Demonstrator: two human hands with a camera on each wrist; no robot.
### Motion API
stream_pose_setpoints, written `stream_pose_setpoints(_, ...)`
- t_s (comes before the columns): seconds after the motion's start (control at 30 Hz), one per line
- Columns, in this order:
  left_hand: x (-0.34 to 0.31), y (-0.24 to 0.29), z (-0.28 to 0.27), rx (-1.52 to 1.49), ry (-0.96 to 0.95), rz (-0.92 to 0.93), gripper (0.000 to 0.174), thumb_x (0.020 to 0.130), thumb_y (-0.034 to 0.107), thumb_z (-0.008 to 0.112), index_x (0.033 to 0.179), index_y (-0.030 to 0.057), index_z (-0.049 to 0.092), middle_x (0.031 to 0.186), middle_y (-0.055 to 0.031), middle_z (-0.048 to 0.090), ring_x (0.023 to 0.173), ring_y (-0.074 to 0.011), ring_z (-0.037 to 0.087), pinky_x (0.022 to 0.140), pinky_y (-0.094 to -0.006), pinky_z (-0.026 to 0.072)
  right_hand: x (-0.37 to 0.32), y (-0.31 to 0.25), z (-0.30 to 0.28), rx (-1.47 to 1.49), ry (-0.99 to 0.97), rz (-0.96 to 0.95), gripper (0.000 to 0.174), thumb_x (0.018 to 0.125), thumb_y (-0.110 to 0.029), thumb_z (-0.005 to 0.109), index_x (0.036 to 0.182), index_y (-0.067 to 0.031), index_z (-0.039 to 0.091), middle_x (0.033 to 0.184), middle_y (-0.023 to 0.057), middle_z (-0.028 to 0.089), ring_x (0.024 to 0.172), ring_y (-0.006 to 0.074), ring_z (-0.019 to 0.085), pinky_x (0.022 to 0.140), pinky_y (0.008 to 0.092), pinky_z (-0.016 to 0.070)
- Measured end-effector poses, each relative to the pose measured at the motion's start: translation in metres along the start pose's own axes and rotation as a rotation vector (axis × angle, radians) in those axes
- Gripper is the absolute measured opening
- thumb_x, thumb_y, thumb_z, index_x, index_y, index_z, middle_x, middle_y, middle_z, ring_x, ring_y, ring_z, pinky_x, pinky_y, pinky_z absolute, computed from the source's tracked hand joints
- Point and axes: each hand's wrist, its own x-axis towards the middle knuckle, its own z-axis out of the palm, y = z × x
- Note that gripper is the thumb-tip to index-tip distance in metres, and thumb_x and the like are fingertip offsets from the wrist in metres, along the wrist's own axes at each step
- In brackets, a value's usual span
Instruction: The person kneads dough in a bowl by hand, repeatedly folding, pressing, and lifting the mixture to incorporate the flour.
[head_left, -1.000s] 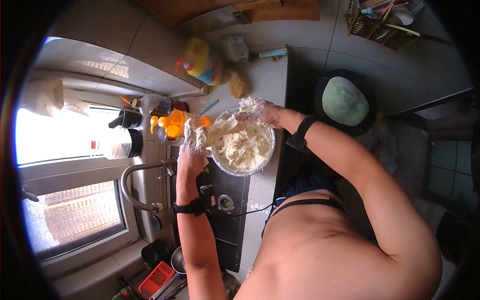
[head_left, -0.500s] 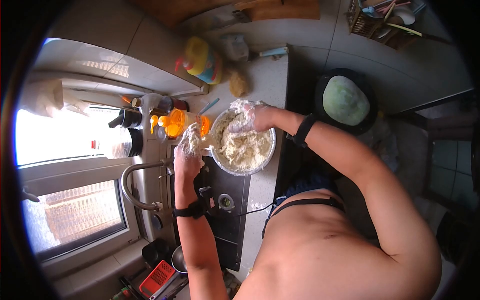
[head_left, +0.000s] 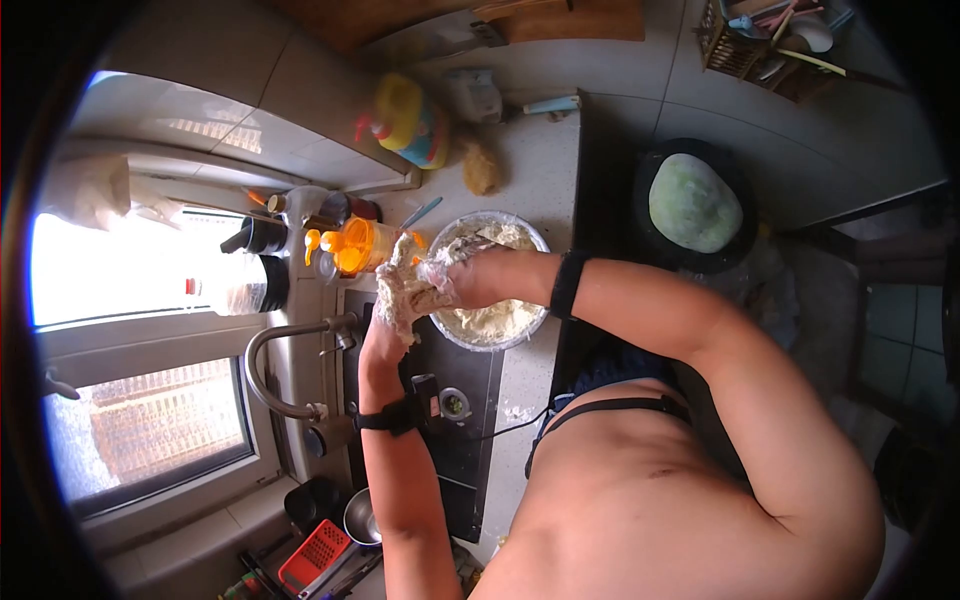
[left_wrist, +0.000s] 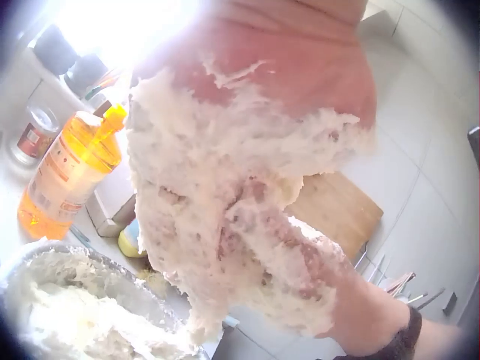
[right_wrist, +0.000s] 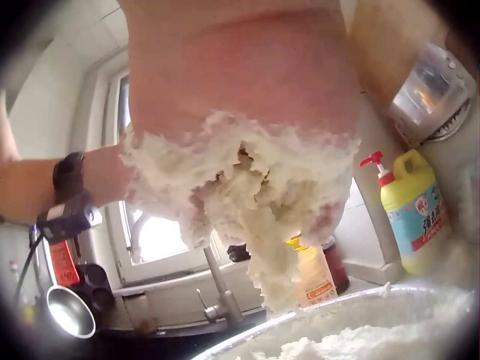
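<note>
Both hands are thickly coated in wet, sticky dough and meet at the left rim of a round bowl (head_left: 541,300). My left hand (head_left: 397,298) is beside the bowl, its fingers pointing away from the body. Against its fingers my right hand (head_left: 468,278) holds a clump of dough, the arm crossing over the bowl. In the right wrist view the dough (right_wrist: 259,195) hangs in a ragged strip below the right palm. The left wrist view shows dough (left_wrist: 202,165) over the palm and fingers, hiding most of their outline. More lumpy dough (head_left: 490,322) lies in the bowl.
Next to the bowl stands an orange pump bottle (head_left: 365,245). A yellow jug (head_left: 405,115) is farther back on the counter (head_left: 545,165). The dark sink (head_left: 455,455) and its curved tap (head_left: 250,370) lie left of the body. A green-white melon (head_left: 695,200) sits at the right.
My right hand has moved left from over the bowl to meet the left hand. Dough that stretched between the hands a second ago is now bunched where they touch.
</note>
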Motion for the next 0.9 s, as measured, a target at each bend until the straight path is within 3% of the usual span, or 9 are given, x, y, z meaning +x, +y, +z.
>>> stream_pose_setpoints(0.13, -0.003, 0.010, -0.001, -0.194, 0.043, -0.080, 0.076, 0.082, 0.063, 0.035, 0.131, 0.0058, 0.029, 0.124, -0.0104, 0.045, 0.110, -0.0260, 0.047, 0.094, -0.0399, 0.0366, 0.012, 0.020, 0.019, -0.198, 0.110, -0.111, 0.044, 0.087, -0.039, 0.031, 0.123, -0.0152, 0.044, 0.123, 0.0150, 0.047, 0.116, 0.0338, 0.041, 0.099, 0.0413, 0.0295)
stream_pose_setpoints(0.17, -0.003, 0.012, 0.002, -0.267, 0.031, -0.077, 0.077, 0.081, 0.063, 0.036, 0.131, 0.0059, 0.030, 0.124, -0.0102, 0.045, 0.110, -0.0260, 0.048, 0.094, -0.0397, 0.0370, 0.023, 0.021, 0.020, -0.222, 0.137, -0.225, 0.050, 0.087, -0.043, 0.028, 0.128, -0.0169, 0.040, 0.133, 0.0119, 0.038, 0.125, 0.0313, 0.029, 0.104, 0.0404, 0.0218)
stream_pose_setpoints(0.4, -0.002, -0.007, -0.015, -0.291, 0.158, -0.084, 0.082, 0.080, 0.067, 0.034, 0.131, 0.0028, 0.029, 0.112, -0.0182, 0.051, 0.099, -0.0319, 0.053, 0.087, -0.0434, 0.0408, 0.047, 0.074, 0.050, -0.255, 0.033, -0.030, 0.048, 0.086, -0.040, 0.027, 0.131, -0.0253, 0.034, 0.138, 0.0087, 0.030, 0.129, 0.0309, 0.022, 0.107, 0.0403, 0.0118)
stream_pose_setpoints(0.43, -0.004, -0.006, -0.017, -0.316, 0.147, -0.098, 0.082, 0.079, 0.067, 0.033, 0.131, 0.0027, 0.029, 0.110, -0.0187, 0.052, 0.097, -0.0322, 0.053, 0.086, -0.0435, 0.0415, 0.057, 0.090, 0.060, -0.341, 0.084, -0.060, 0.047, 0.087, -0.032, 0.026, 0.128, -0.0130, 0.039, 0.129, 0.0165, 0.041, 0.122, 0.0299, 0.035, 0.102, 0.0392, 0.0266)
stream_pose_setpoints(0.53, -0.014, -0.001, -0.024, -0.393, 0.105, -0.143, 0.084, 0.078, 0.069, 0.033, 0.130, 0.0023, 0.030, 0.103, -0.0200, 0.055, 0.092, -0.0328, 0.056, 0.083, -0.0436, 0.0435, 0.028, 0.076, 0.021, -0.205, -0.013, 0.032, 0.048, 0.088, -0.031, 0.028, 0.133, -0.0125, 0.031, 0.127, 0.0170, 0.043, 0.117, 0.0307, 0.041, 0.095, 0.0396, 0.0357)
stream_pose_setpoints(0.6, -0.016, 0.000, -0.026, -0.445, 0.072, -0.175, 0.085, 0.077, 0.070, 0.032, 0.129, 0.0020, 0.031, 0.099, -0.0209, 0.057, 0.088, -0.0332, 0.057, 0.081, -0.0438, 0.0448, 0.076, 0.124, 0.054, -0.308, 0.121, -0.172, 0.062, 0.084, -0.044, 0.041, 0.134, -0.0089, 0.028, 0.124, 0.0203, 0.044, 0.111, 0.0338, 0.046, 0.091, 0.0371, 0.0388)
stream_pose_setpoints(0.7, -0.012, -0.009, -0.008, -0.409, 0.036, -0.196, 0.089, 0.075, 0.074, 0.028, 0.125, -0.0002, 0.036, 0.086, -0.0215, 0.059, 0.076, -0.0328, 0.059, 0.072, -0.0421, 0.0482, 0.077, 0.097, 0.043, 0.098, 0.092, 0.069, 0.087, 0.072, -0.066, 0.049, 0.135, -0.0107, 0.028, 0.122, 0.0247, 0.044, 0.111, 0.0357, 0.044, 0.094, 0.0354, 0.0359)
stream_pose_setpoints(0.8, -0.007, -0.008, 0.008, -0.280, -0.056, -0.254, 0.090, 0.077, 0.073, 0.023, 0.121, -0.0036, 0.039, 0.080, -0.0218, 0.060, 0.069, -0.0314, 0.060, 0.067, -0.0389, 0.0492, 0.044, 0.061, 0.027, -0.002, 0.093, 0.065, 0.092, 0.069, -0.070, 0.050, 0.134, -0.0083, 0.027, 0.116, 0.0242, 0.049, 0.108, 0.0359, 0.047, 0.092, 0.0359, 0.0374)
stream_pose_setpoints(0.9, -0.003, -0.013, 0.005, -0.059, -0.147, -0.353, 0.086, 0.080, 0.070, 0.020, 0.112, -0.0056, 0.046, 0.073, -0.0206, 0.060, 0.061, -0.0293, 0.060, 0.058, -0.0346, 0.0496, 0.040, 0.036, 0.024, -0.138, 0.026, 0.005, 0.080, 0.074, -0.057, 0.053, 0.131, -0.0064, 0.030, 0.108, 0.0211, 0.055, 0.100, 0.0361, 0.053, 0.088, 0.0383, 0.0405)
